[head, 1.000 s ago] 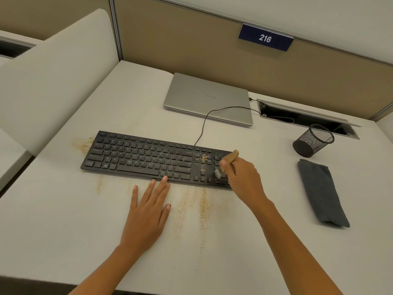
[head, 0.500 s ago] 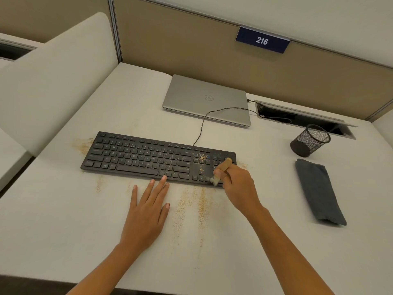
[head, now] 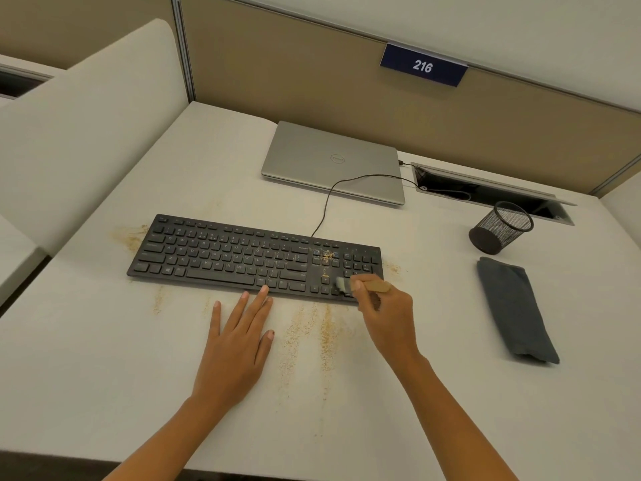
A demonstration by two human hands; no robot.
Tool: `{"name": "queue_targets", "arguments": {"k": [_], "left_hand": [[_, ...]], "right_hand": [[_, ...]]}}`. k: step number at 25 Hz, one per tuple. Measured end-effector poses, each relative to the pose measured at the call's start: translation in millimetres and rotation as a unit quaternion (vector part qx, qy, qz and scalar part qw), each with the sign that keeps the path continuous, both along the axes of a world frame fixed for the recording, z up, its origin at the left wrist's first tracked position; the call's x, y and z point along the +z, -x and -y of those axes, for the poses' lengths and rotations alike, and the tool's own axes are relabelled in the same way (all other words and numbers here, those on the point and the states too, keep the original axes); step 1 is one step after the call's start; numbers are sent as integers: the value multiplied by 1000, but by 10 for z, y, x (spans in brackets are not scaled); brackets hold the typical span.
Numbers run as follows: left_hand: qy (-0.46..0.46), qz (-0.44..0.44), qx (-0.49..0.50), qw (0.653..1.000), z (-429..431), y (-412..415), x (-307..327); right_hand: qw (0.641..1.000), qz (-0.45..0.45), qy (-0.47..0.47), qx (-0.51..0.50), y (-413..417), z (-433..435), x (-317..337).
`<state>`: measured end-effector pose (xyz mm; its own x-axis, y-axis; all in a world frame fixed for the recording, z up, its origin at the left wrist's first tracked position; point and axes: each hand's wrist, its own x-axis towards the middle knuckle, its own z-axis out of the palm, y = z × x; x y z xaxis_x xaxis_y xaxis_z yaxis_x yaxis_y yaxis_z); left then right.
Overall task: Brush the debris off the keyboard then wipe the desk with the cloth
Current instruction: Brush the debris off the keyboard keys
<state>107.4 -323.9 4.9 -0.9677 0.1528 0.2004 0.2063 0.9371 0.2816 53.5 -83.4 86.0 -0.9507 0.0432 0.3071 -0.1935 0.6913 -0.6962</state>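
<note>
Head view: the brush (head: 376,286), judged light and soft-bristled, is pinched at its stiff wooden handle by the right hand (head: 388,317), while the left hand (head: 236,345) is laid flat, fingers spread.

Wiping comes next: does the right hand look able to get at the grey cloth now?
Likely yes for reach: bare desk lies between the right hand and the cloth, but it grips the brush.

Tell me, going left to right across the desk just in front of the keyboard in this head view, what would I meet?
left hand flat on the desk → debris streaks → right hand holding the brush → grey cloth
</note>
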Motion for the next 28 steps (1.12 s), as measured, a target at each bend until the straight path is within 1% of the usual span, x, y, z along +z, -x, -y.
{"name": "queue_targets", "arguments": {"k": [2, 4, 6, 7, 10, 11, 13, 15, 16, 18, 20, 23, 25, 28], "left_hand": [[2, 0, -3, 1000, -12, -6, 6], [2, 1, -4, 1000, -20, -3, 12], [3, 2, -3, 1000, -10, 9, 13], [3, 2, -1, 1000, -6, 9, 11], [1, 3, 0, 1000, 2, -2, 1], [-1, 3, -2, 1000, 0, -5, 0], [-2, 1, -3, 1000, -13, -5, 7], [0, 1, -1, 1000, -15, 0, 15], [1, 2, -1, 1000, -16, -1, 15], [1, 2, -1, 1000, -13, -12, 13], [4, 2, 0, 1000, -5, -11, 15], [2, 3, 0, 1000, -13, -3, 14], [2, 5, 0, 1000, -14, 1, 15], [2, 4, 0, 1000, -20, -5, 20]], "right_hand": [[1000, 1, -24, -14, 41, -28, 19], [994, 10, -80, -78, 70, -95, 47], [983, 8, -107, -150, 77, -103, 83], [982, -2, -109, -154, 73, -72, 92], [993, -2, -97, -61, 53, 58, 62], [993, 4, -107, -51, 48, 70, 50], [986, -12, -147, -76, 62, 61, 64], [980, -59, -176, -76, 94, 61, 75], [980, -69, -174, -65, 106, 66, 79], [985, -60, -156, -48, 116, 89, 80], [989, -46, -134, -45, 113, 130, 55], [990, -56, -122, -39, 153, 173, 1], [988, -77, -118, -57, 184, 158, -15], [984, -89, -99, -118, 147, 91, 8]]}}
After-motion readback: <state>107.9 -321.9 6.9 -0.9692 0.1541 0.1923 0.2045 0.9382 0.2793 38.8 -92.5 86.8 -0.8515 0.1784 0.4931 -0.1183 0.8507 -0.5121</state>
